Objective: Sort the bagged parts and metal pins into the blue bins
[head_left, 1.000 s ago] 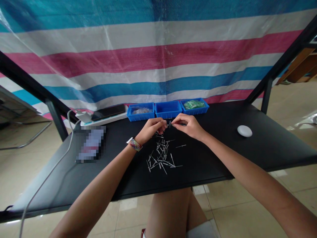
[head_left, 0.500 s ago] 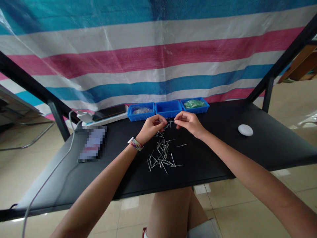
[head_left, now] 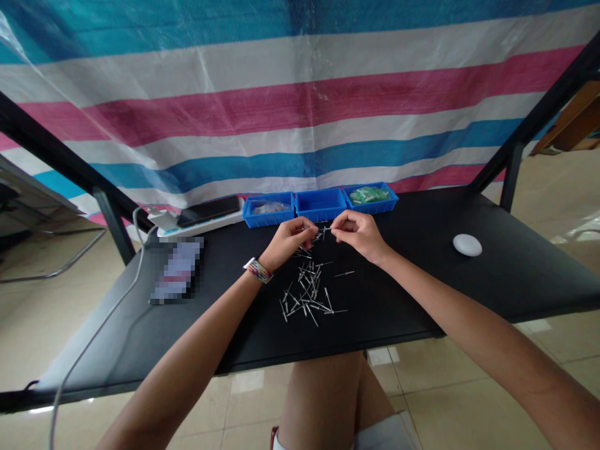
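Observation:
My right hand (head_left: 360, 235) is closed in a pinch on one end of a thin silver blind rivet (head_left: 325, 229), which points toward the left hand. My left hand (head_left: 295, 240), with a woven band at its wrist, has thumb and fingers pressed together close to the rivet's other end. What lies between those left fingertips is too small to make out. Below the hands a loose pile of blind rivets (head_left: 307, 294) lies on the black table (head_left: 398, 300). More rivets (head_left: 304, 252) lie beside the left hand, partly hidden by it.
Three blue bins stand behind the hands: the left bin (head_left: 268, 219) holds clear plastic bags, the middle bin (head_left: 321, 209) shows a bare floor, the right bin (head_left: 394, 204) holds green-white packets. A power strip (head_left: 206, 226), dark phone (head_left: 210, 210), blurred packet (head_left: 178, 269) and white disc (head_left: 467, 245) lie around.
The whole view has shifted very slightly. Both hands keep almost the same pose around the rivet, and the pile lies as before.

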`<act>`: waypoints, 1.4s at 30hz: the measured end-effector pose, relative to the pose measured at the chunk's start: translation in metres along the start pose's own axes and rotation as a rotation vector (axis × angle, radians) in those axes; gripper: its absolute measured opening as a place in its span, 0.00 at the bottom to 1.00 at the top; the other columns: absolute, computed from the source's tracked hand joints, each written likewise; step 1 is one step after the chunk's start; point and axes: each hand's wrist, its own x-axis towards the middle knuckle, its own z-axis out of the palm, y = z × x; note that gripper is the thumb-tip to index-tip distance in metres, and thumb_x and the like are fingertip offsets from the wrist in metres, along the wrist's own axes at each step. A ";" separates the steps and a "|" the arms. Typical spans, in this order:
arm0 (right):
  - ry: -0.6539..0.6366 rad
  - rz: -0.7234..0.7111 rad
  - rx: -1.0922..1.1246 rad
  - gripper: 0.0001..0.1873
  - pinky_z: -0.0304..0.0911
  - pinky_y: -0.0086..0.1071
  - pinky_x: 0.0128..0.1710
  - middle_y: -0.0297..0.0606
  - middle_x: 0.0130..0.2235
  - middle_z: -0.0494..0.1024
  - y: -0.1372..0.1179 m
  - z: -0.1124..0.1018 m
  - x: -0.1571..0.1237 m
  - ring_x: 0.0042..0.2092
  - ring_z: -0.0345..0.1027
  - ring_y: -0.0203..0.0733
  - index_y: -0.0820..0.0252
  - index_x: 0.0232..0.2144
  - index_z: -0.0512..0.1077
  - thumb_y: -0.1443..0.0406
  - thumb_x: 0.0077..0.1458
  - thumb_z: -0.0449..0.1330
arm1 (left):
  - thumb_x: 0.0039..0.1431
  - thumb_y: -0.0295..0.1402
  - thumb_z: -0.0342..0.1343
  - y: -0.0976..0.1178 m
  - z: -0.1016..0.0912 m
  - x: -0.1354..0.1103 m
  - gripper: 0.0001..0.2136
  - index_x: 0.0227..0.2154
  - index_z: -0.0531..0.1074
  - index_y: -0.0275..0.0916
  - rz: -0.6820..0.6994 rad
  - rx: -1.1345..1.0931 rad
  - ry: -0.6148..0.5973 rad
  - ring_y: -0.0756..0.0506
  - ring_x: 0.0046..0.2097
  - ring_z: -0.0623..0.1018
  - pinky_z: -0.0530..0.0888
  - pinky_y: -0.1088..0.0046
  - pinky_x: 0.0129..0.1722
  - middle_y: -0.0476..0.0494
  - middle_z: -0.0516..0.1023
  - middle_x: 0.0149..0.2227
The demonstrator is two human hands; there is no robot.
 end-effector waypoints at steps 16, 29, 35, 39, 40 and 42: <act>-0.017 0.124 0.119 0.16 0.74 0.30 0.27 0.30 0.27 0.76 -0.008 0.004 -0.003 0.26 0.73 0.36 0.58 0.30 0.76 0.56 0.47 0.77 | 0.57 0.41 0.70 0.001 0.001 0.001 0.14 0.34 0.74 0.37 0.035 0.016 0.003 0.52 0.28 0.74 0.74 0.75 0.30 0.49 0.75 0.30; 0.228 0.030 -0.088 0.14 0.73 0.31 0.24 0.41 0.43 0.84 0.020 -0.018 0.036 0.25 0.75 0.35 0.59 0.40 0.83 0.57 0.54 0.67 | 0.69 0.42 0.59 -0.023 -0.003 -0.005 0.26 0.66 0.71 0.38 0.292 1.017 -0.175 0.28 0.70 0.68 0.66 0.41 0.69 0.30 0.72 0.68; 0.111 -0.228 -0.523 0.10 0.73 0.36 0.33 0.40 0.40 0.84 0.021 -0.023 0.021 0.33 0.77 0.42 0.56 0.36 0.83 0.68 0.62 0.60 | 0.70 0.42 0.58 -0.026 0.000 -0.006 0.25 0.67 0.70 0.40 0.315 1.047 -0.175 0.29 0.68 0.68 0.67 0.43 0.67 0.31 0.72 0.67; -0.140 -0.390 -0.816 0.17 0.70 0.48 0.56 0.42 0.49 0.86 0.022 -0.017 0.021 0.51 0.76 0.52 0.55 0.47 0.83 0.73 0.63 0.57 | 0.69 0.40 0.58 -0.021 0.001 -0.005 0.21 0.61 0.73 0.40 0.350 1.037 -0.177 0.31 0.64 0.72 0.69 0.46 0.65 0.32 0.75 0.62; -0.188 -0.404 -0.856 0.19 0.69 0.49 0.59 0.42 0.51 0.86 0.023 -0.015 0.022 0.53 0.75 0.53 0.55 0.50 0.83 0.73 0.64 0.57 | 0.69 0.39 0.58 -0.020 0.001 -0.005 0.19 0.59 0.74 0.41 0.359 1.035 -0.181 0.31 0.63 0.72 0.70 0.47 0.64 0.33 0.76 0.60; -0.248 -0.404 -0.922 0.21 0.68 0.51 0.59 0.44 0.55 0.84 0.027 -0.014 0.024 0.53 0.73 0.55 0.57 0.55 0.81 0.73 0.65 0.56 | 0.68 0.37 0.58 -0.017 0.002 -0.005 0.16 0.56 0.75 0.41 0.378 1.038 -0.185 0.32 0.62 0.73 0.71 0.49 0.63 0.34 0.78 0.57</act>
